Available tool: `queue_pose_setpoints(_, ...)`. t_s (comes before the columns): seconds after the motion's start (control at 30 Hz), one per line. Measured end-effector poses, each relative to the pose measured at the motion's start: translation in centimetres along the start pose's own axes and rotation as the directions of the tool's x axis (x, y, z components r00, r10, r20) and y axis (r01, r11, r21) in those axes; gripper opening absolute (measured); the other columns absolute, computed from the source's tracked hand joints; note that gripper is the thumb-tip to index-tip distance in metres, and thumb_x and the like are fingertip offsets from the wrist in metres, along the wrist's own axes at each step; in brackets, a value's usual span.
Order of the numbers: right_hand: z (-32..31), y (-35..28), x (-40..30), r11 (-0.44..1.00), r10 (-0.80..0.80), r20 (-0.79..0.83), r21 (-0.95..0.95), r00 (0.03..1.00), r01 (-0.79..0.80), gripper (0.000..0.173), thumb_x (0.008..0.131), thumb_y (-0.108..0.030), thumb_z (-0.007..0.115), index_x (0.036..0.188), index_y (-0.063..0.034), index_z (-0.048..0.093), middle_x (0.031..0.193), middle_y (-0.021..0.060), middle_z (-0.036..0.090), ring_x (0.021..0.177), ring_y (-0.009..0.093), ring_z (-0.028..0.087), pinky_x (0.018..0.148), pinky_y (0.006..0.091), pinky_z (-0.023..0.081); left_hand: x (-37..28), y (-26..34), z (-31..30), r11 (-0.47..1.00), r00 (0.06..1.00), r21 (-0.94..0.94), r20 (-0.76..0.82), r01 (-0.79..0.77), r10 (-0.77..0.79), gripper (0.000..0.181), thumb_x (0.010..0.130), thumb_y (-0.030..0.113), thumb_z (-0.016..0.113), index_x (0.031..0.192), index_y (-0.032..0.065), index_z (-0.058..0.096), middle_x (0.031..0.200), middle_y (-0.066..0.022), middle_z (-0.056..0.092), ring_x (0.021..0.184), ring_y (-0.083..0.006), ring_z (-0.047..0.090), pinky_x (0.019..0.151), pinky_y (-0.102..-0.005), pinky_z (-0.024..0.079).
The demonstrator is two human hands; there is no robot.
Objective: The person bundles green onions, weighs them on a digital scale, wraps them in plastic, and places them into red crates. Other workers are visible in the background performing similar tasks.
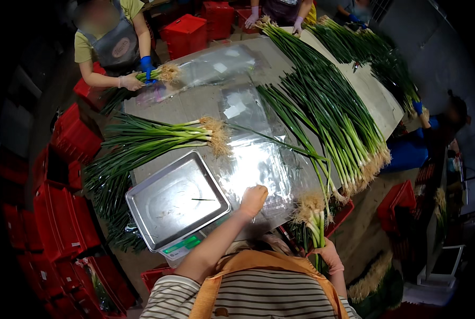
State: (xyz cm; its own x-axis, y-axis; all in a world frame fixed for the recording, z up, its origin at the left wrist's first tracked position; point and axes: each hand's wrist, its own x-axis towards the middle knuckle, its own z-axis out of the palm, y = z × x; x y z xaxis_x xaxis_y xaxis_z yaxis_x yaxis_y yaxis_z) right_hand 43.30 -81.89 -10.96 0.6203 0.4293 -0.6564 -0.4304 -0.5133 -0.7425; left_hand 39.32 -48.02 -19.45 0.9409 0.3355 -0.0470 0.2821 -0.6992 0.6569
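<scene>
My right hand (328,255), in a pale glove, grips a bunch of green onions (316,225) by the stalks, roots turned up toward the table. My left hand (254,200) rests with curled fingers on clear plastic bags (269,171) lying on the table; whether it pinches one cannot be told. Left of it stands a scale with a steel tray (169,203), holding only small scraps. Beyond the tray lies another bunch of green onions (161,133), roots toward the bags. A large pile of green onions (329,107) covers the right side.
Red plastic crates (65,223) are stacked at the left, and a red crate (397,205) stands at the right. Across the table a co-worker's gloved hands (135,79) hold green onions. Other co-workers stand at the far side and right. More clear bags (209,65) lie farther back.
</scene>
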Motion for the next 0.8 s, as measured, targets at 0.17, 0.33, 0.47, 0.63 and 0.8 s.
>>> queue_pose_setpoints(0.17, 2.4, -6.0, -2.6, 0.996, -0.088, 0.129, 0.025, 0.988, 0.086, 0.035, 0.072, 0.002, 0.071, 0.105, 0.0027, 0.06, 0.093, 0.0065, 0.064, 0.084, 0.016, 0.06, 0.076, 0.0297, 0.048, 1.3, 1.8, -1.6, 0.97, 0.971, 0.033, 0.018, -0.241, 0.24, 0.014, 0.081, 0.009, 0.052, 0.09, 0.0092, 0.062, 0.084, -0.0098, 0.06, 0.083, -0.0287, 0.06, 0.074, -0.0409, 0.044)
queue_pose_setpoints(0.33, 3.4, -4.4, 0.1, 0.987, -0.133, 0.244, -0.058, 0.961, 0.151, 0.037, 0.074, 0.006, 0.069, 0.109, 0.0039, 0.059, 0.081, 0.0062, 0.064, 0.071, 0.016, 0.062, 0.068, 0.0305, 0.048, 1.6, 5.2, -5.9, 0.915, 0.943, 0.251, 0.189, -0.316, 0.274, 0.025, 0.074, 0.001, 0.055, 0.097, 0.0072, 0.062, 0.089, -0.0088, 0.059, 0.087, -0.0281, 0.06, 0.077, -0.0394, 0.045)
queue_pose_setpoints(0.47, 4.3, -4.8, -0.8, 0.996, -0.055, 0.372, -0.04, 0.927, 0.075, 0.066, 0.067, 0.003, 0.072, 0.129, 0.001, 0.053, 0.12, 0.0033, 0.058, 0.104, 0.013, 0.05, 0.093, 0.0268, 0.039, 0.9, 6.3, -8.7, 0.897, 0.906, 0.227, 0.287, -0.38, 0.312, 0.037, 0.07, -0.003, 0.059, 0.106, 0.0036, 0.06, 0.098, -0.0108, 0.057, 0.085, -0.0293, 0.061, 0.08, -0.0395, 0.047)
queue_pose_setpoints(0.63, 4.9, -5.8, 0.0, 0.999, -0.027, 0.31, -0.009, 0.95, 0.031, 0.058, 0.068, 0.003, 0.072, 0.123, 0.0017, 0.055, 0.111, 0.0034, 0.059, 0.099, 0.013, 0.052, 0.089, 0.0264, 0.04, -1.0, 6.3, -11.4, 0.911, 0.91, 0.158, 0.237, -0.381, 0.34, 0.062, 0.07, -0.001, 0.06, 0.13, 0.0046, 0.046, 0.114, -0.0117, 0.053, 0.079, -0.0303, 0.063, 0.071, -0.0387, 0.052)
queue_pose_setpoints(0.8, 5.3, -8.5, -0.9, 0.996, -0.089, 0.353, 0.044, 0.931, 0.078, 0.054, 0.069, 0.003, 0.071, 0.121, 0.0009, 0.057, 0.103, 0.0026, 0.06, 0.094, 0.014, 0.055, 0.085, 0.0268, 0.043, -1.5, 4.8, -9.3, 0.888, 0.896, 0.122, 0.036, -0.444, 0.443, 0.082, 0.069, 0.001, 0.061, 0.144, 0.0088, 0.03, 0.134, -0.0132, 0.044, 0.074, -0.032, 0.064, 0.066, -0.0392, 0.054)
